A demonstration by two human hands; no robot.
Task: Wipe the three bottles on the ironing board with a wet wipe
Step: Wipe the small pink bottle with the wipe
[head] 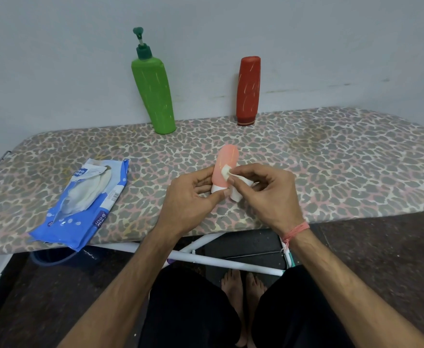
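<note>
Currently we hold the pink bottle [224, 167] just above the ironing board [331, 159], near its front edge, long axis running from the white cap at the near end up and away from us. Our left hand [193, 194] has its grip curled round the cap end. Our right hand [263, 189] pinches the folded wet wipe [227, 172] against the bottle's right flank, about midway along. We judge the next stroke should run along the long axis, toward the far rounded end, which lies beyond both hands. The green pump bottle [153, 94] and red bottle [248, 91] stand upright at the far edge against the wall, well apart from us. A wipes packet [80, 204] lies left, overhanging the near edge; open board lies to the right.
</note>
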